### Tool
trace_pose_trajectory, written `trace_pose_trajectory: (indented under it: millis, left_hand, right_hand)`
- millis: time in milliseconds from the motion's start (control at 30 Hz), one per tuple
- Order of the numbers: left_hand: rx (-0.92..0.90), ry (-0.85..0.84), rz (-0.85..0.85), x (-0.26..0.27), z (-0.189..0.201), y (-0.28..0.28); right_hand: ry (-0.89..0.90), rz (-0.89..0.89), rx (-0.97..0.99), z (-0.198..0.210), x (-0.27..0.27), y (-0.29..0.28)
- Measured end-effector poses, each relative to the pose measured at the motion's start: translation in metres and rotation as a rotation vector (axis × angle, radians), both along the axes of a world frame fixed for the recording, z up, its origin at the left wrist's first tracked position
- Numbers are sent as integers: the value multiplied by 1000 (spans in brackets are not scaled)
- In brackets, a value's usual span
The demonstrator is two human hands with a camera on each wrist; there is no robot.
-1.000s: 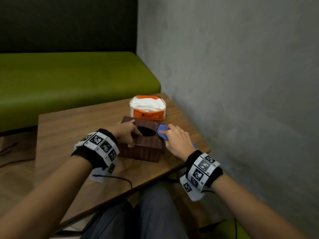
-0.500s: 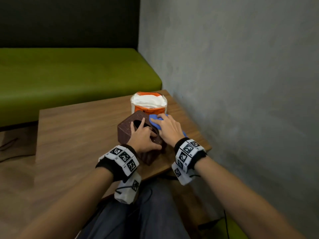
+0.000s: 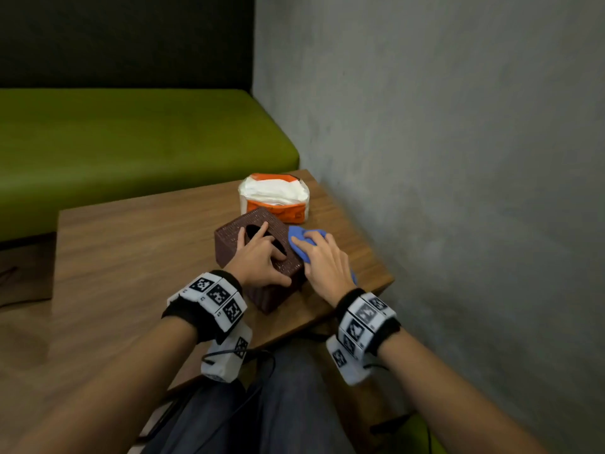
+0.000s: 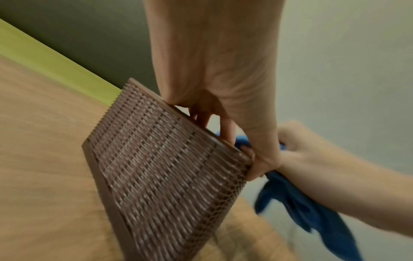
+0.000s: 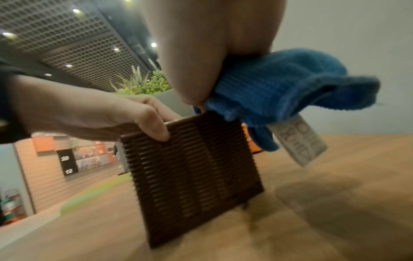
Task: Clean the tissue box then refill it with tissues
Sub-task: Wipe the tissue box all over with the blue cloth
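Observation:
The brown woven tissue box [image 3: 229, 239] stands on the wooden table [image 3: 131, 257], turned with one corner towards me. My left hand [image 3: 262, 258] lies on its top. The fingers reach across the oval opening and the thumb hooks over the near edge of the tissue box [image 5: 194, 176]. My right hand [image 3: 322, 258] holds a bunched blue cloth [image 3: 299, 235] against the box's right side. In the right wrist view a white tag hangs from the blue cloth [image 5: 279, 84]. An orange pack of white tissues [image 3: 275, 198] sits behind the box, torn open on top.
A grey wall [image 3: 458, 158] runs close along the table's right edge. A green bench [image 3: 131, 136] stands beyond the far edge. My knees and sensor cables lie under the near edge. The left half of the tabletop shows bare wood.
The box has been turned so that a corner faces me. My left hand moved from its left side onto the top. My right hand and the cloth slid along the right side.

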State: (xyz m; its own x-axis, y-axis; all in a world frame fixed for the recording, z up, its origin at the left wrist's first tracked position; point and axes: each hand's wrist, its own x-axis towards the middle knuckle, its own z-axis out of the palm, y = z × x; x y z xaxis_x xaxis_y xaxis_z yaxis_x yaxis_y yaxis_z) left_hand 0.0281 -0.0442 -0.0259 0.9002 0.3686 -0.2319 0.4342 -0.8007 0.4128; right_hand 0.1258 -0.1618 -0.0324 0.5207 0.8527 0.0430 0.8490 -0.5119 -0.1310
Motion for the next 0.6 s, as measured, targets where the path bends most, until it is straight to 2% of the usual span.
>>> trace_pose_trajectory:
  millis: [100, 267, 433, 533, 600]
  left_hand:
    - [15, 16, -50, -2, 1, -1]
    - [12, 30, -77, -7, 1, 3]
    - [-27, 86, -150, -10, 5, 16]
    - [-7, 164, -187, -7, 10, 24]
    - [-13, 147, -128, -4, 9, 23]
  right_hand:
    - [-18, 1, 14, -4, 2, -14]
    - [-3, 45, 13, 4, 5, 25]
    - [60, 142, -32, 8, 9, -30]
    - [212, 138, 168, 9, 19, -39]
    - [195, 60, 305, 9, 25, -28]
